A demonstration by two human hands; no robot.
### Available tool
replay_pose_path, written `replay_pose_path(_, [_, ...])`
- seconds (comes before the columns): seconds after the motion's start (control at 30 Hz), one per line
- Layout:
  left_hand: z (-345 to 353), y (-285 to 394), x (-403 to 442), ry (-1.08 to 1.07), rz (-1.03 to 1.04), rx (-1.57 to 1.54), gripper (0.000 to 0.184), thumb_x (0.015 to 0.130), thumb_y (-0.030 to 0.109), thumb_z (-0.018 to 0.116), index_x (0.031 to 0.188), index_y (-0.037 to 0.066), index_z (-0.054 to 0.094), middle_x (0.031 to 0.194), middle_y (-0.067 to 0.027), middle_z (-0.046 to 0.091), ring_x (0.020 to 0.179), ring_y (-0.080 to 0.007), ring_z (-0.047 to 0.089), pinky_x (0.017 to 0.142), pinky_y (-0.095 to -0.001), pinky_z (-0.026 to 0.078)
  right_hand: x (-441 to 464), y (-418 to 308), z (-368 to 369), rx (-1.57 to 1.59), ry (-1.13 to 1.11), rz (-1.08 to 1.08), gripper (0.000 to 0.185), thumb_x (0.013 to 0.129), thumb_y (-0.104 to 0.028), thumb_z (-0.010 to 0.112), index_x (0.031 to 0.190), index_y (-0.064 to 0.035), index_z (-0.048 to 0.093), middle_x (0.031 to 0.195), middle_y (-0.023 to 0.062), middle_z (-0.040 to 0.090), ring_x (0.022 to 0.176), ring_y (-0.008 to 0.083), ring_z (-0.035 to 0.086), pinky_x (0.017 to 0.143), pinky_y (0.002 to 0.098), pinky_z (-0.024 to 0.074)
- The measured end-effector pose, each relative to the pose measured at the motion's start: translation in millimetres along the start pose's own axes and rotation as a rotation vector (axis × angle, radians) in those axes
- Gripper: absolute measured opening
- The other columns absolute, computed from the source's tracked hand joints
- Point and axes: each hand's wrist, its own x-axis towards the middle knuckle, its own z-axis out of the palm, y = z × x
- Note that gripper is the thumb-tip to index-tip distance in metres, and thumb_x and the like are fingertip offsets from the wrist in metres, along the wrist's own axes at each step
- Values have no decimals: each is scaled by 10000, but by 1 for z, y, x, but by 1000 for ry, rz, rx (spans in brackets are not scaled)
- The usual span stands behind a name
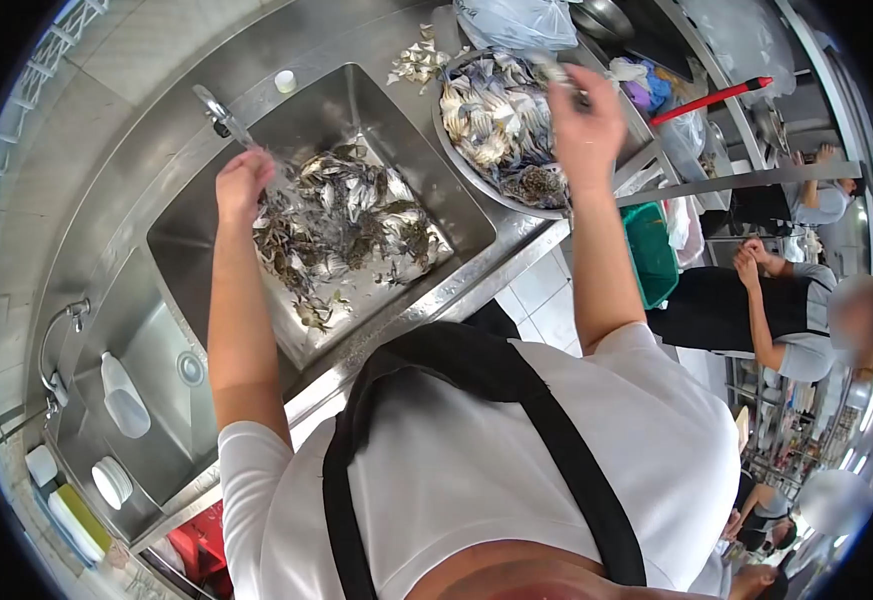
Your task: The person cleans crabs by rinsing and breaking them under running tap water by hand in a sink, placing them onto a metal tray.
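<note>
1. We see a big heap of wet brown-and-white crabs [351,215] near 11 o'clock, inside a square silver metal sink [461,225].
2. Our left hand [244,180] is near 10 o'clock, right by the water from the bent silver metal tap [213,102]. Its fingers are close together, but we can't tell if they hold anything.
3. Our right hand [592,125] is at 1 o'clock, over a round silver metal bowl [479,183] full of more crabs. Its fingers curl in. They look blurry, so we can't tell what they hold. This hand hides part of the bowl's edge.
4. The sink's wall stands between the heap and the bowl.
5. Just past 12, a cloudy plastic bag [518,22] sits behind the bowl.
6. At 2 we spot a long red handle [711,100]; near 3, a green plastic tub [646,250] and a person in a black apron [736,308].
</note>
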Motion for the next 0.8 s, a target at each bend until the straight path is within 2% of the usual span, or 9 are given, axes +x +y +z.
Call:
replay_pose_path(0.13, [-1,-11,-15,22,-31,79,225,908,119,642,1071,-36,632,852,-71,664,740,-160,642,672,-271,539,-22,36,-37,-317,-22,-117,245,750,-54,714,991,-24,687,1003,148,669,944,329,639,852,388,511])
replay_pose_path(0.2, [-35,-57,-4,-35,-33,123,215,870,138,665,1023,-12,679,815,-46,680,688,-127,625,638,-246,516,-54,42,-40,-307,-372,-67,274,753,-49,673,1024,-10,685,1044,161,666,984,343,637,883,393,501])
replay_pose_path(0.3, [-62,-102,-39,69,-173,355,214,834,161,657,973,8,712,779,-54,688,669,-141,625,615,-289,493,-81,46,-42,-240,-439,12,321,772,-61,625,1081,10,675,1121,189,651,1056,349,622,932,387,477])
replay_pose_path(0.33, [-74,-121,-43,82,-173,856,222,832,175,613,940,13,721,840,-101,711,737,-211,671,684,-332,532,-81,44,-46,-223,-450,53,328,784,-67,615,1097,16,670,1141,195,644,1073,348,616,943,385,470])
replay_pose_path(0.43, [-127,-204,-52,-350,39,1491,219,825,161,566,921,65,738,995,-137,712,924,-301,677,801,-387,549,-79,42,-48,-250,-488,100,313,811,-77,621,1105,22,664,1181,191,634,1099,338,607,953,379,461])
replay_pose_path(0.53, [-168,-307,-67,-638,-175,1868,281,835,173,561,1034,49,716,1134,-179,678,1057,-330,649,886,-423,527,-78,38,-50,-317,-497,98,289,837,-85,631,1104,19,663,1181,184,634,1093,330,609,949,382,464])
replay_pose_path(0.67, [-175,-325,-121,-317,-491,1522,378,852,252,571,1106,-6,679,1186,-210,649,1120,-343,622,934,-429,505,-81,20,-65,-389,-470,45,257,861,-60,644,1109,9,659,1139,163,651,1075,312,612,953,376,456])
replay_pose_path(0.73, [-185,-343,-122,106,-802,1216,494,828,358,612,1134,-26,662,1200,-223,639,1158,-348,601,954,-415,494,-88,17,-75,-405,-497,42,244,868,-57,642,1103,5,660,1131,159,654,1072,304,614,954,374,454])
replay_pose_path(0.8, [-199,-364,-116,111,-827,1198,574,762,428,687,1126,-16,664,1194,-213,646,1156,-340,603,951,-399,496,-94,13,-83,-427,-516,36,231,874,-55,640,1097,1,661,1124,155,657,1068,295,617,955,371,452])
